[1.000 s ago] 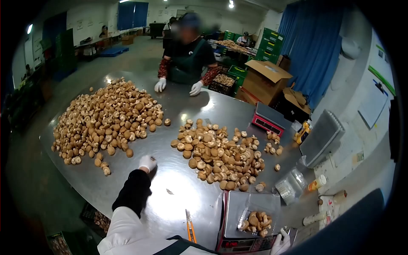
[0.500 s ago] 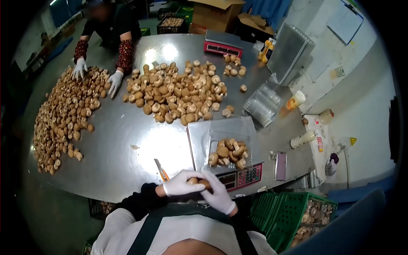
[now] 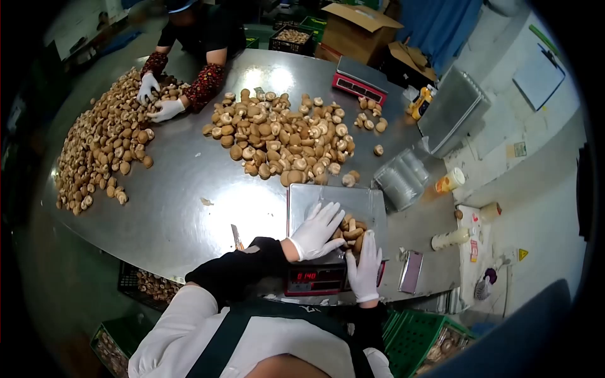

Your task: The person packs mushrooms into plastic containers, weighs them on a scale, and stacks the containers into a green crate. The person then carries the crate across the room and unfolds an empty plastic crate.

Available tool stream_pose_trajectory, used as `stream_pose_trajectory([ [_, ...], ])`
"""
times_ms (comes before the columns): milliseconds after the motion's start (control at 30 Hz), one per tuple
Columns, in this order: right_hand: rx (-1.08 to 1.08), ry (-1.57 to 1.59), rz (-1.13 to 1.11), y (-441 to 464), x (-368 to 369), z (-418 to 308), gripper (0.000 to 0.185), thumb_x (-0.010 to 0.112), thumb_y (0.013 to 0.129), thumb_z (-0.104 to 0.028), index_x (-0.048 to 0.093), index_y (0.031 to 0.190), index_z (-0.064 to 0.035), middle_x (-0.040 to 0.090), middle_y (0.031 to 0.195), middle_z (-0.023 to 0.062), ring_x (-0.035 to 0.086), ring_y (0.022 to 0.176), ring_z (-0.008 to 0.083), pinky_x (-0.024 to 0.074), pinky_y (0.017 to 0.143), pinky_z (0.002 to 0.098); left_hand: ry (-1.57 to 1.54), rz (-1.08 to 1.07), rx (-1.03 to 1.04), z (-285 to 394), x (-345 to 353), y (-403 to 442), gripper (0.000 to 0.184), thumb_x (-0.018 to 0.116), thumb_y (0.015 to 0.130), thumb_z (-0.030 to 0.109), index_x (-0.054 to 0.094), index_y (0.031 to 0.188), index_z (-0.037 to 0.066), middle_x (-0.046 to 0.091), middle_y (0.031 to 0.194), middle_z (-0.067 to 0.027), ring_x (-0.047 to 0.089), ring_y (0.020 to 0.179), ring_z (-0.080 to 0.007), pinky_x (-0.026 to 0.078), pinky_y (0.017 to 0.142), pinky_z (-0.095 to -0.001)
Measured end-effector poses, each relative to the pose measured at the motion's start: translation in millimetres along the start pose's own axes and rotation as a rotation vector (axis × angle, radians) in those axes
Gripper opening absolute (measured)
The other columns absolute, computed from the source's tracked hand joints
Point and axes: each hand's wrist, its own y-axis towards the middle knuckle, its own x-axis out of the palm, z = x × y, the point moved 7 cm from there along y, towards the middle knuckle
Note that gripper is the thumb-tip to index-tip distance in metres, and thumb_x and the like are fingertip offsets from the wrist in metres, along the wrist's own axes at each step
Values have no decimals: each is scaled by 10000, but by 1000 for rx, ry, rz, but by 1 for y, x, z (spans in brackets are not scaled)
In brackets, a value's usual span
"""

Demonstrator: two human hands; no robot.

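Note:
My left hand (image 3: 317,233), in a white glove, lies over the left side of the mushrooms (image 3: 354,234) on the near scale (image 3: 302,198), its fingers spread. On their right side is my right hand (image 3: 365,268), also gloved, with its fingers stretched upward and touching the mushrooms' edge. Both palms partly hide the clear tray under the mushrooms. The scale's red display reads 0140. A cutter (image 3: 236,237) lies left of the scale, its handle hidden by my left sleeve.
Beyond the scale spreads a mushroom pile (image 3: 283,135); a bigger heap (image 3: 104,138) is at the left, where a co-worker's gloved hands (image 3: 157,101) reach in. Clear trays (image 3: 403,179), a second scale (image 3: 360,80), a phone (image 3: 411,271) and a bottle (image 3: 450,239) stand or lie to the right.
My hands have moved from in front of the scale, where they held mushrooms, onto the tray's contents and opened. The co-worker's hands have moved onto the left heap. The view has shifted slightly.

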Motion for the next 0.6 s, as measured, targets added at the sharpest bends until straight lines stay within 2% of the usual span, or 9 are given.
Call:
stream_pose_trajectory([
  [67, 15, 74, -24, -7, -4, 10, 544, 530, 858, -196, 346, 1332, -3, 366, 1366, 187, 310, 1285, 328, 214, 1044, 450, -144, 44, -36, -10, -6, -3, 542, 480, 884, 291, 350, 1304, -27, 311, 1334, -282, 298, 1247, -421, 245, 1050, -424],
  [100, -26, 251, 64, -6, -14, 13, 509, 544, 850, -197, 395, 1299, -8, 398, 1342, 176, 332, 1267, 326, 221, 1045, 439, -292, 82, -70, -15, -12, -5, 528, 466, 889, 282, 352, 1303, -24, 313, 1334, -281, 298, 1249, -420, 246, 1050, -421],
  [167, 78, 398, 183, -11, -28, 27, 456, 544, 844, -118, 425, 1269, 0, 431, 1315, 161, 384, 1227, 306, 274, 1031, 374, -458, 198, -173, -32, -29, -14, 482, 442, 901, 284, 408, 1256, -39, 372, 1292, -267, 365, 1206, -395, 291, 1027, -400],
  [200, 117, 399, 227, -12, -35, 33, 423, 526, 847, -70, 433, 1252, 10, 454, 1292, 153, 411, 1206, 292, 302, 1019, 354, -463, 226, -211, -44, -32, -19, 475, 432, 902, 292, 422, 1241, -41, 378, 1289, -259, 378, 1196, -388, 301, 1020, -396],
  [267, 147, 370, 281, -14, -44, 43, 376, 514, 859, -82, 458, 1217, 18, 476, 1261, 150, 433, 1180, 285, 310, 1013, 360, -440, 285, -292, -70, -44, -31, 475, 408, 905, 331, 456, 1209, -32, 409, 1257, -240, 416, 1161, -367, 329, 995, -392],
  [333, 180, 408, 317, -15, -48, 52, 349, 510, 864, -90, 476, 1194, 18, 492, 1238, 146, 445, 1165, 276, 316, 1007, 358, -330, 378, -320, -104, -46, -43, 408, 453, 900, 289, 488, 1173, -11, 466, 1175, -214, 456, 1102, -347, 351, 963, -381],
  [433, 192, 260, 329, -20, -54, 52, 332, 502, 859, -66, 493, 1182, 15, 507, 1218, 144, 453, 1156, 279, 321, 1001, 362, -312, 414, -438, -148, -49, -51, 351, 507, 882, 236, 509, 1134, -8, 491, 1122, -203, 469, 1067, -349, 365, 938, -361],
  [567, 237, 275, 342, -29, -58, 42, 322, 487, 862, -48, 498, 1177, 15, 509, 1212, 141, 448, 1157, 284, 317, 1003, 362, -216, 391, -400, -193, -31, -48, 350, 515, 857, 211, 510, 1133, -3, 489, 1103, -206, 473, 1048, -359, 388, 905, -374],
  [600, 254, 269, 320, -30, -58, 39, 315, 485, 861, -45, 501, 1171, 14, 508, 1212, 144, 444, 1160, 283, 315, 1001, 364, -217, 383, -412, -199, -27, -45, 341, 558, 832, 158, 506, 1135, 9, 494, 1107, -196, 479, 1046, -355, 392, 908, -360],
])
